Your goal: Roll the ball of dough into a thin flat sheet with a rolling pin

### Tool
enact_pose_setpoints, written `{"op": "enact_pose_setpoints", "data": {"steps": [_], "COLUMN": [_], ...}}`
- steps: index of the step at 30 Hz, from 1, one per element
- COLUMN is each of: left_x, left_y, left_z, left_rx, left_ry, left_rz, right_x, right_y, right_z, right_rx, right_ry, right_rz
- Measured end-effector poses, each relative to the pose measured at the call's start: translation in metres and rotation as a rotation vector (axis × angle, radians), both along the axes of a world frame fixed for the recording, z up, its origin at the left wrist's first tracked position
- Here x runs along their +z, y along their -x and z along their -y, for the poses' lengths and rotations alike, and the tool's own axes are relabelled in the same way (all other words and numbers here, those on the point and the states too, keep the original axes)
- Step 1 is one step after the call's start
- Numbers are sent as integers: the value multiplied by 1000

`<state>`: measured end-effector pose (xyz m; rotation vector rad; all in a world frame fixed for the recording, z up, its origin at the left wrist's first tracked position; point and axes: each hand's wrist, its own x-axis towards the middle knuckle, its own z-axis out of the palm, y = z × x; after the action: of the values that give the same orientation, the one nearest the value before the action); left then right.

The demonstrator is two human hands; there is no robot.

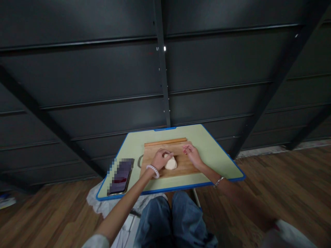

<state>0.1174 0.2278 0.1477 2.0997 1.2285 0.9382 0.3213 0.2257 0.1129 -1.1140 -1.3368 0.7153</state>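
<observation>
the dough (171, 163) lies on the wooden board (188, 167), about the middle of it and a little toward its near edge. its long axis is only slight, since the lump is almost round; what shows runs slantwise, from a narrower end toward the board's far left to a broad, blunt end facing its near right. it is creamy white, smooth and plump, with a soft rounded outline; part of it is hidden under the left hand (160, 158). that hand is over the board's left half, fingers bent and touching the dough; whether it grips or only presses, i cannot tell. the right hand (192, 155) is above the board's right part, apart from the dough, its fingers curled inward; whether anything is between them is too small to tell. a rolling pin (165, 142) runs along the board's far edge.
</observation>
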Motion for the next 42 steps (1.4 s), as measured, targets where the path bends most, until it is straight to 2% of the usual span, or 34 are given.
{"op": "enact_pose_setpoints", "data": {"steps": [3, 6, 9, 13, 16, 19, 22, 25, 27, 29, 32, 34, 39, 42], "left_x": [-1, 7, 16, 23, 21, 20, 30, 42, 47, 46, 40, 34, 25, 20], "left_y": [-9, -11, -9, -7, -7, -8, -9, -13, -16, -19, -22, -22, -29, -36], "left_z": [11, 28, 38, 29, 17, 11, 7, -1, -7, -12, -11, -5, 16, 19], "left_rx": [-48, -175, -213, -174, -125, -234, -308, -215, -97, -93, -318, -421, -405, -345], "left_ry": [-96, -124, -128, -170, -241, -236, -122, -29, -64, -163, -302, -316, -143, -158], "left_rz": [-112, -151, -218, -357, -405, -407, -351, -385, -437, -482, -507, -460, -369, -378], "right_x": [0, 1, 3, 2, 0, 0, 1, 2, 2, 2, 3, 4, 7, 6], "right_y": [1, 1, 1, 1, 2, 2, 3, 3, 4, 4, 3, 3, 2, 0], "right_z": [1, 2, 3, 2, 1, 1, 2, 2, 2, 3, 3, 4, 7, 7], "right_rx": [-18, -14, 4, -4, -13, 14, 26, 21, 21, 20, 26, 37, 46, -29], "right_ry": [-17, -27, -36, -21, -6, 4, 6, 6, 1, -2, -1, -7, 13, 19], "right_rz": [3, -11, -10, -4, -4, 4, 15, 21, 27, 30, 20, -3, -95, -172]}}
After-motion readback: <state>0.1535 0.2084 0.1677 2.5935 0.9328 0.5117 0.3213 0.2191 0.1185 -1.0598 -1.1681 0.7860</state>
